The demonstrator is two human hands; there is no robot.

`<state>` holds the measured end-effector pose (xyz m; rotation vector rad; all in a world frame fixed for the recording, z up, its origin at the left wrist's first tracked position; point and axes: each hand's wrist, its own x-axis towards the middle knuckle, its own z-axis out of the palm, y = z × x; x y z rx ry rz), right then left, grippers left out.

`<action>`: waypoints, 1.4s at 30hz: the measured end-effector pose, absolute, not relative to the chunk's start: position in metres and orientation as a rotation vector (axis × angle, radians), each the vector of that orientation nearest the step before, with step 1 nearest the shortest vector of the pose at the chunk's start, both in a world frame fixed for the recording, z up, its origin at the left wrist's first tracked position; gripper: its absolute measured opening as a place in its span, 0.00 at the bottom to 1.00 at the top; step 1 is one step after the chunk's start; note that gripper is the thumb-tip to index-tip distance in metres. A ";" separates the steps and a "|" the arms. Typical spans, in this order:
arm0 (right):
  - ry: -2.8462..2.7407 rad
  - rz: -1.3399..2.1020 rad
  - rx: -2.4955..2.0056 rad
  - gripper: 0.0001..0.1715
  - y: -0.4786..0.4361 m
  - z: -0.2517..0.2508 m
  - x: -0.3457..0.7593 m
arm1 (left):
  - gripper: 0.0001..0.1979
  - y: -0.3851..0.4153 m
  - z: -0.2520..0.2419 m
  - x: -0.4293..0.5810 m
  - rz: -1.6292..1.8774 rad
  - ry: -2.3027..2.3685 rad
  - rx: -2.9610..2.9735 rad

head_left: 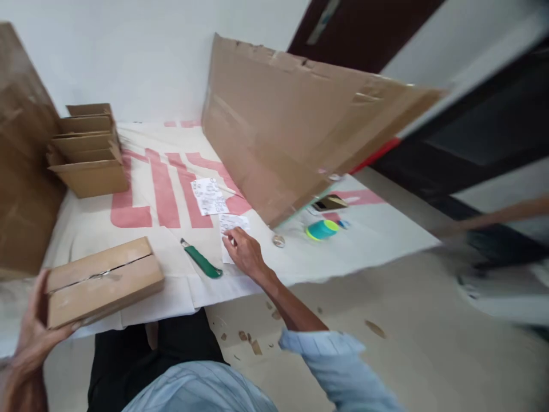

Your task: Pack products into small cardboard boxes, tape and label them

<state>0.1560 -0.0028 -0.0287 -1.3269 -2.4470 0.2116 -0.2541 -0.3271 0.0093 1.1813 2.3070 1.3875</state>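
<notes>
A closed, flat cardboard box (107,277) with a seam along its top lies at the table's front left. My left hand (36,326) grips its left end, with the thumb along the near side. My right hand (245,250) is over a small white paper slip (235,221) with markings. Its fingers are loosely bent, with a gap between thumb and forefinger, and nothing shows in them. Between the box and this hand lies a green utility knife (201,261). Just behind the slip is another printed paper (209,196).
Several open cardboard boxes (92,154) stand nested at the back left. A large cardboard sheet (291,126) leans across the table (381,234). To the right are a tape roll (278,241), a teal-and-yellow cylinder (321,230) and a phone (330,202). Another person's arm (501,217) shows at far right.
</notes>
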 end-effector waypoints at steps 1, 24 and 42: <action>-2.437 0.261 -1.271 0.16 -0.017 -0.037 0.151 | 0.70 -0.323 0.010 -0.244 1.452 2.190 1.129; -2.445 0.238 -1.155 0.15 -0.088 -0.098 0.124 | 0.45 -0.324 0.002 -0.185 1.578 1.833 1.197; -2.274 0.208 -1.074 0.18 -0.094 -0.114 0.116 | 0.31 -0.316 0.010 -0.190 1.601 1.707 1.189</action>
